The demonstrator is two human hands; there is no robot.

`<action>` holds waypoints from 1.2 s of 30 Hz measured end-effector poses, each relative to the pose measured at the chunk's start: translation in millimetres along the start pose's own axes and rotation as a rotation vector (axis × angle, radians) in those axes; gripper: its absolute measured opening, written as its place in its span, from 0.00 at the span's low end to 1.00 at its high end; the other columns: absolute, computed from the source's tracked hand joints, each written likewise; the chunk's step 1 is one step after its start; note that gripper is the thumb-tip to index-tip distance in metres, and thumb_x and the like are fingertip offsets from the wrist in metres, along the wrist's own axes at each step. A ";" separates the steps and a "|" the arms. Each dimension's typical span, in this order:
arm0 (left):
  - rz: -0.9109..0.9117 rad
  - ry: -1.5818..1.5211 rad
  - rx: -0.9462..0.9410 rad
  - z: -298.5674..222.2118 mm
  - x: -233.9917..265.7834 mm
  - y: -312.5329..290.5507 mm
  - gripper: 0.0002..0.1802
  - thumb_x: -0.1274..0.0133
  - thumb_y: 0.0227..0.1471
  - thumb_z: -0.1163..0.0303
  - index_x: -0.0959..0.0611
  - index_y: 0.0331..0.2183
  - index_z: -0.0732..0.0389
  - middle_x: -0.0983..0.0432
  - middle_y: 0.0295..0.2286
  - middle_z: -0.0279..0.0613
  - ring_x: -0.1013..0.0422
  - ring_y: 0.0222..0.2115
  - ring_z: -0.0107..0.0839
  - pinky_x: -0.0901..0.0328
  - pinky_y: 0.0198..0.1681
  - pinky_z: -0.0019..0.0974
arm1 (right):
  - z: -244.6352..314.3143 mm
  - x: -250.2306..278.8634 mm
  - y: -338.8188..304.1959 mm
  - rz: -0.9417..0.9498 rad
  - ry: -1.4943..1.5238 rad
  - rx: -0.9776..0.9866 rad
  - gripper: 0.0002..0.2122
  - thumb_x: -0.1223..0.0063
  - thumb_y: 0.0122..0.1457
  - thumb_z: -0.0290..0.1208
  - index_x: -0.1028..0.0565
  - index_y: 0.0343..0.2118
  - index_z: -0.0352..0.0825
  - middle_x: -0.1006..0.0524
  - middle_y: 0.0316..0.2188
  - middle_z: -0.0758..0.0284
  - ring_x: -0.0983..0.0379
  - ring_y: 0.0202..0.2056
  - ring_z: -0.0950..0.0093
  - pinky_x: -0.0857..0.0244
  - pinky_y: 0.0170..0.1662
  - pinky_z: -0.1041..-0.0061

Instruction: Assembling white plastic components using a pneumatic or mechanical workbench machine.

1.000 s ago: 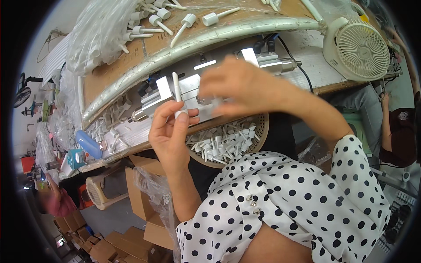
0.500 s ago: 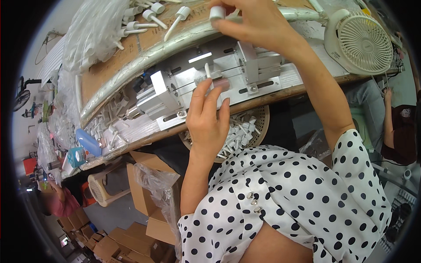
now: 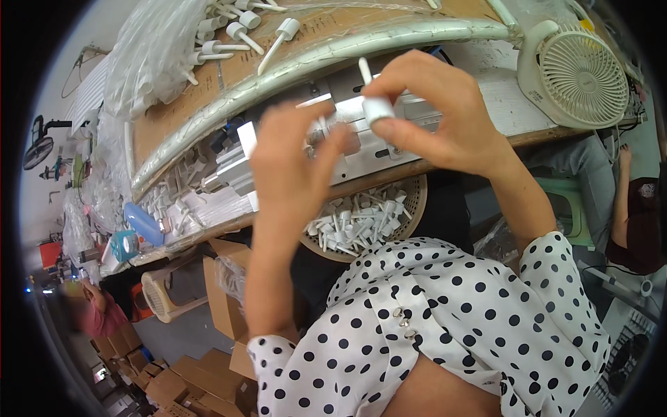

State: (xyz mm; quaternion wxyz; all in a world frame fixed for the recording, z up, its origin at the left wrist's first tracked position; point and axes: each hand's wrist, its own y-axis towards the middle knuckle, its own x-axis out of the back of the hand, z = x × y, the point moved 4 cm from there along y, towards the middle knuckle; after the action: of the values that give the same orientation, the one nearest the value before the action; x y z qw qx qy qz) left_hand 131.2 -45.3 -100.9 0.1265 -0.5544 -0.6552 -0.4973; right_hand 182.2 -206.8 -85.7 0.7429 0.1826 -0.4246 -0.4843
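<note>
My right hand [image 3: 445, 115] pinches a white plastic cap [image 3: 377, 110] between thumb and fingers, its thin white stem pointing up and away. It is held above the right part of a silver metal clamping fixture [image 3: 347, 167] on the bench. Smeared by motion, my left hand [image 3: 286, 156] is over the fixture's left half and hides much of it. Its thumb and fingers look spread, but whether anything is between them I cannot make out. Below the bench edge, a beige round basket [image 3: 418, 201] holds many white stemmed pieces [image 3: 361, 224].
A cardboard-bottomed tray with a plastic-wrapped rim [image 3: 278, 68] lies behind the fixture, bearing loose white caps [image 3: 286, 29] and a clear plastic bag [image 3: 149, 62]. A beige fan [image 3: 580, 76] stands at right. A blue bottle [image 3: 144, 224] lies at left. Cartons [image 3: 201, 382] are on the floor.
My right hand has come down from the tray toward the fixture, bringing the white cap. My left hand has moved left and up from the white stem at the fixture's middle.
</note>
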 end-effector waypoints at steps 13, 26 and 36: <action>-0.124 0.092 0.279 39.1 30.3 87.3 0.18 0.49 0.46 0.54 0.20 0.30 0.60 0.26 0.22 0.41 0.30 0.23 0.28 0.36 0.28 0.29 | 2.8 -66.7 -24.2 0.304 -0.156 0.373 0.06 0.48 0.40 0.26 0.29 0.23 0.32 0.28 0.22 0.64 0.31 0.34 0.69 0.37 0.37 0.72; -0.295 -0.747 0.504 33.9 24.8 -82.0 0.15 0.53 0.45 0.81 0.29 0.40 0.69 0.28 0.30 0.46 0.29 0.30 0.30 0.31 0.30 0.29 | -5.3 -55.2 64.2 0.321 -0.203 0.290 0.08 0.45 0.43 0.33 0.27 0.25 0.36 0.28 0.23 0.63 0.30 0.28 0.63 0.37 0.31 0.67; -0.180 -0.731 0.512 33.8 0.9 -141.5 0.17 0.46 0.36 0.83 0.23 0.35 0.66 0.26 0.30 0.44 0.31 0.27 0.29 0.37 0.31 0.26 | -148.4 -201.2 261.4 0.393 -0.550 0.217 0.19 0.51 0.48 0.43 0.28 0.41 0.39 0.26 0.37 0.62 0.30 0.38 0.67 0.37 0.41 0.68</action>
State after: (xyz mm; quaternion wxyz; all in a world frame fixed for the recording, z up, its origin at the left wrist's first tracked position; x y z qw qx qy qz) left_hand 23.3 -2.6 -188.6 -0.0238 -0.5852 -0.8043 -0.1002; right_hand 415.3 69.8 -83.7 0.6559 0.0380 -0.6848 -0.3153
